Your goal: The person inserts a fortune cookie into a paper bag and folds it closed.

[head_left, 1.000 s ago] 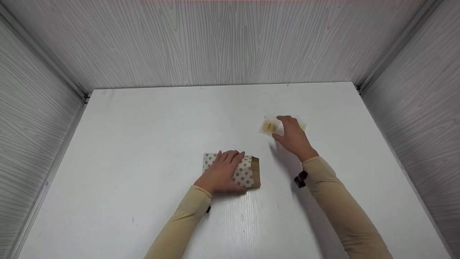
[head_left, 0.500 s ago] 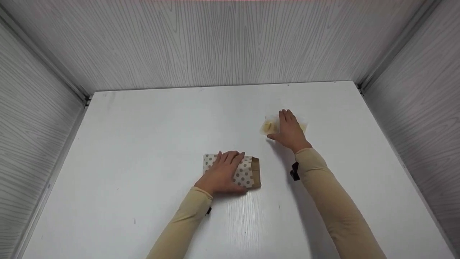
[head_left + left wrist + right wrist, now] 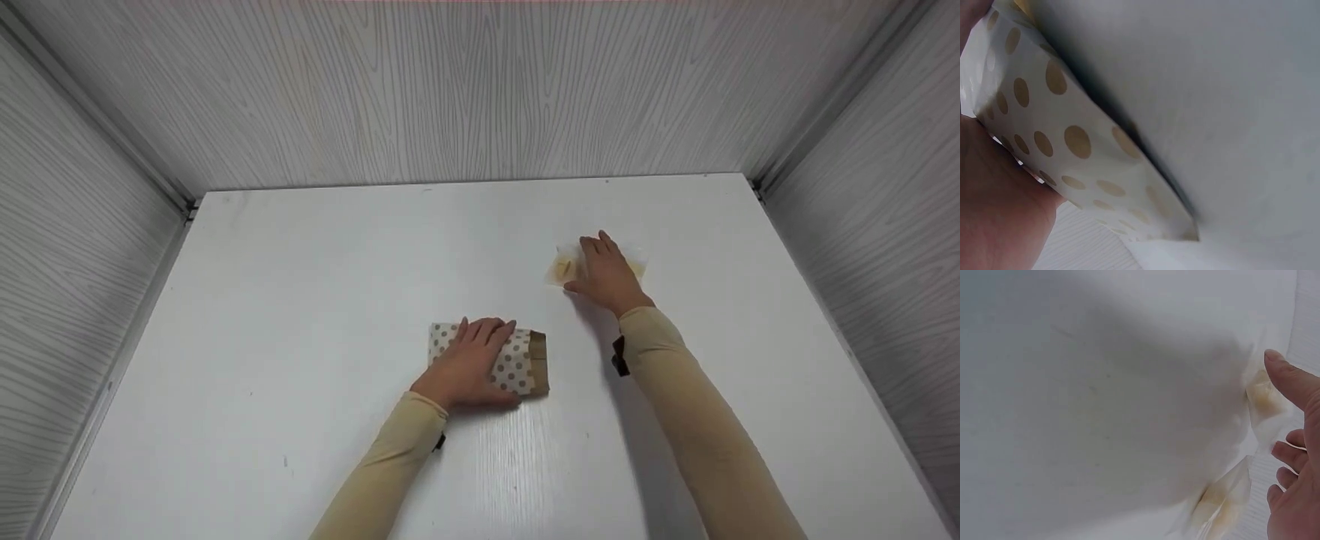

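Observation:
My left hand (image 3: pixel 466 367) rests across a small white paper bag (image 3: pixel 514 367) with tan polka dots, fingers spread toward its far edge and thumb along the near one. The bag's brown open end points right. In the left wrist view the dotted paper bag (image 3: pixel 1078 140) bulges beside the palm. Farther back on the right, my right hand (image 3: pixel 609 279) is over clear plastic wrapping with pale yellow contents, which shows on both sides of it. In the right wrist view one clear packet (image 3: pixel 1264 402) is by the thumb and another packet (image 3: pixel 1219 503) lies below the loosely bent fingers.
Both hands work on a white tabletop (image 3: pixel 337 285). A grey wood-grain panel (image 3: pixel 480 90) rises behind it, with similar panels at the left and right sides. A dark wrist camera (image 3: pixel 619 356) hangs under the right sleeve.
My right hand's curved fingers have straightened and reached slightly farther back over the clear packets, then bent a little again. The left hand and the dotted bag stay in place.

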